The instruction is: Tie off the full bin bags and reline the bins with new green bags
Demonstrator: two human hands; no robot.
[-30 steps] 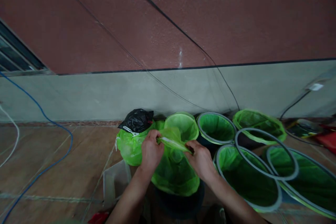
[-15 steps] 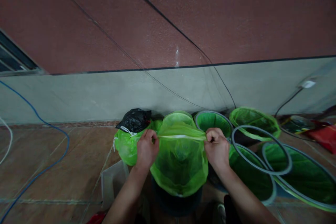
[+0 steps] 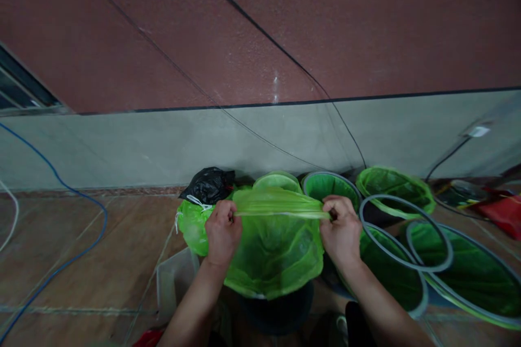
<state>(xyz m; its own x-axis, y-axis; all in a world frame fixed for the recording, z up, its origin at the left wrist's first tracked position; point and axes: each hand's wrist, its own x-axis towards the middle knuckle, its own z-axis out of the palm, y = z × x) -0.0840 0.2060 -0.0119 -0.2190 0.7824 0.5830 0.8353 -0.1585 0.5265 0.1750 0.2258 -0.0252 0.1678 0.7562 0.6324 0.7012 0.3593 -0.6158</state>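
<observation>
Both my hands grip the rim of a green garbage bag [image 3: 272, 249], stretching its folded edge taut between them. My left hand [image 3: 223, 230] is closed on the left end of that edge, and my right hand [image 3: 342, 227] on the right end. The bag's mouth hangs wide toward me over a dark trash can [image 3: 279, 314], whose upper part it hides. A tied green bag [image 3: 193, 230] with white drawstrings sits just left of my left hand. Behind the stretched edge shows another green-lined bin [image 3: 277, 180].
To the right stand several bins lined with green bags [image 3: 391, 276], with a loose grey ring [image 3: 402, 260] lying over them. A black bag [image 3: 211, 184] and a white plastic container [image 3: 175, 282] are on the left. A blue hose [image 3: 61, 190] crosses the tiled floor.
My hands have moved apart and pulled the bag's edge wider. The bag's front has lifted slightly and spread out to the left.
</observation>
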